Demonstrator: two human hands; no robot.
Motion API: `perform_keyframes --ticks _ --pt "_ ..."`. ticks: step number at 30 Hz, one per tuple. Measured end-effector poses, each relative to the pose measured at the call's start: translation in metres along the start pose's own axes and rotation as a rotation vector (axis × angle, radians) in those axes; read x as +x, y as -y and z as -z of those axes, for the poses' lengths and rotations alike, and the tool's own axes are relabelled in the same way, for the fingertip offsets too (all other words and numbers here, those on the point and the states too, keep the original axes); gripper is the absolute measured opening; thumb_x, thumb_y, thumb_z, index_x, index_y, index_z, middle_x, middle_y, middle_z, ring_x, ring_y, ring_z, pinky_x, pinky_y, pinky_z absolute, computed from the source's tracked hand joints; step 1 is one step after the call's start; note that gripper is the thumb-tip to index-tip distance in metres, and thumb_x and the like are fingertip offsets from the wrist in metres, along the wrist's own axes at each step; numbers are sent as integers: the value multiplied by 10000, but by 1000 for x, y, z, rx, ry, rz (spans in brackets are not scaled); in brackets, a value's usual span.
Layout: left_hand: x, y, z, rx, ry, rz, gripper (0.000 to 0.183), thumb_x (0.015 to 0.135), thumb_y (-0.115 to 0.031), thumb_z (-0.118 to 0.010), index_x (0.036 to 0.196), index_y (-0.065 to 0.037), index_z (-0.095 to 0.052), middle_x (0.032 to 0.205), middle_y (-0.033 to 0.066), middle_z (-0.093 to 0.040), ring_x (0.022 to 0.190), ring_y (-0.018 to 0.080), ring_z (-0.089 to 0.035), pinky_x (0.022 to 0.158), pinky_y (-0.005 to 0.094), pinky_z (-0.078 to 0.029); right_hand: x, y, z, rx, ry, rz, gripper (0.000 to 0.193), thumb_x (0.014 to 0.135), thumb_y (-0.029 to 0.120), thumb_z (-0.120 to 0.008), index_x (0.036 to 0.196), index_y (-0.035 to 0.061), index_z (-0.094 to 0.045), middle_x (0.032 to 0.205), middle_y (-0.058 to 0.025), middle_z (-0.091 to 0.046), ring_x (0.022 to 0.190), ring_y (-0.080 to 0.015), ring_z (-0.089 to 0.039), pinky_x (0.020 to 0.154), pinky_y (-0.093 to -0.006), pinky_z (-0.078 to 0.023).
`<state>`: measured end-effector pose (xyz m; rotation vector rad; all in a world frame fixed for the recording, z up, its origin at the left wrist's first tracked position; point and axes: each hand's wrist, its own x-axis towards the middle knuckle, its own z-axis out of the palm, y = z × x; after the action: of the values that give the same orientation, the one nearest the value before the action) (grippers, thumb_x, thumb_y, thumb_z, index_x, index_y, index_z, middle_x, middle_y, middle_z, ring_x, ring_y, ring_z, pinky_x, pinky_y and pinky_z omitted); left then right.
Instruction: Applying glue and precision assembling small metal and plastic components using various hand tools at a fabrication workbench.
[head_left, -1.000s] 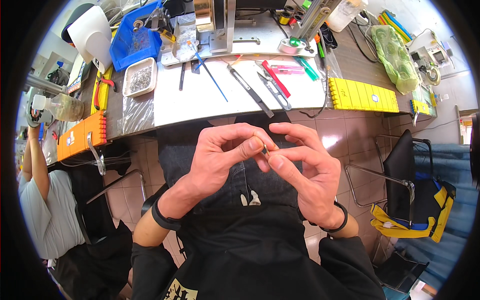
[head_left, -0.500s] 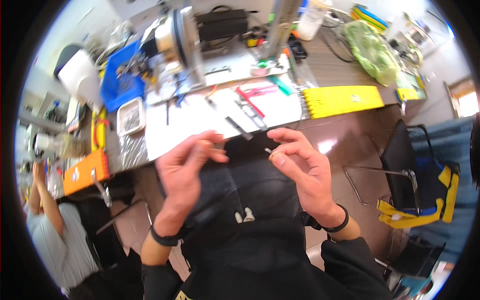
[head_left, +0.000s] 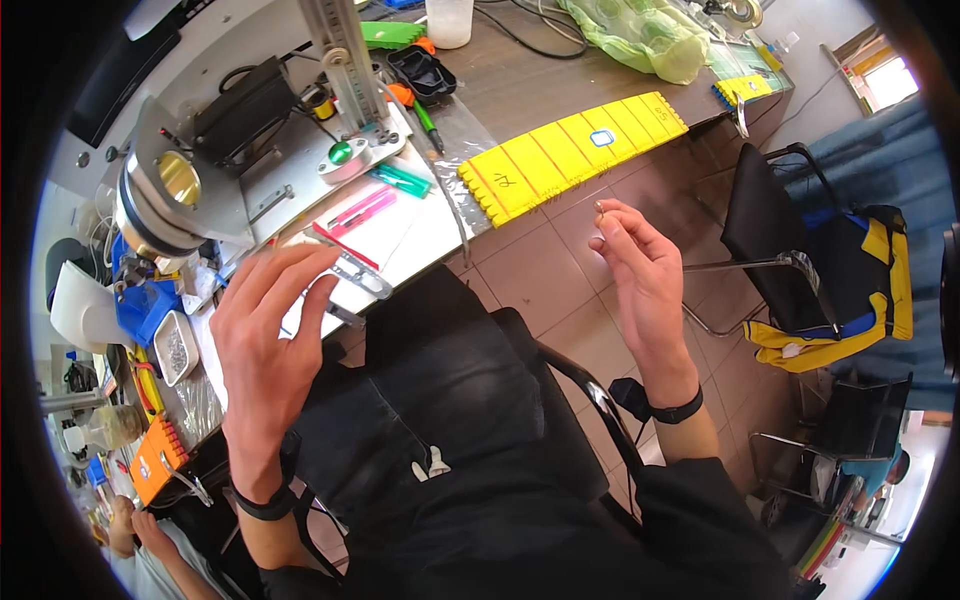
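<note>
My left hand hovers over the front edge of the white work surface, fingers curved and thumb apart, with nothing visible in it. Just past its fingertips lies a flat grey metal tool, beside a red tool partly covered by the hand. Pink pens and a green translucent piece are a little farther back. Out over the floor, to the right of the table, my right hand is raised with thumb and forefinger pinched together; whatever is at the fingertips is too small to make out.
A yellow notched board lies along the table's front edge. A metal stand and a round lens-like device stand at the back left, near a white tray of small parts. Black chairs are at right; another person's arm shows lower left.
My view has swung to the right. My hands have moved apart: the left is now by the tools on the white surface, the right off to the side with its pinch kept.
</note>
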<state>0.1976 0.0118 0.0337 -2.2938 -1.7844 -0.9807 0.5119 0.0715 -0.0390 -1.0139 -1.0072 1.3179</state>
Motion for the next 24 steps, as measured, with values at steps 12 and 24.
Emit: perform_keyframes --ticks 12,24 --pt "69 -19 -118 -507 338 120 170 892 -66 -708 1055 -36 -745 1073 88 -707 796 162 -668 681 289 -513 23 -49 -8 16 143 -159 133 917 96 -717 991 -15 -716 1105 -48 -595 1018 -113 -573 903 -265 -450" --pt "74 -29 -136 -450 454 258 187 876 -120 -721 1028 -22 -767 1108 34 -688 578 46 -480 569 230 -409 35 -41 -1 -110 260 -176 172 916 121 -726 1005 -25 -713 1103 -54 -610 970 -119 -603 862 -268 -477"
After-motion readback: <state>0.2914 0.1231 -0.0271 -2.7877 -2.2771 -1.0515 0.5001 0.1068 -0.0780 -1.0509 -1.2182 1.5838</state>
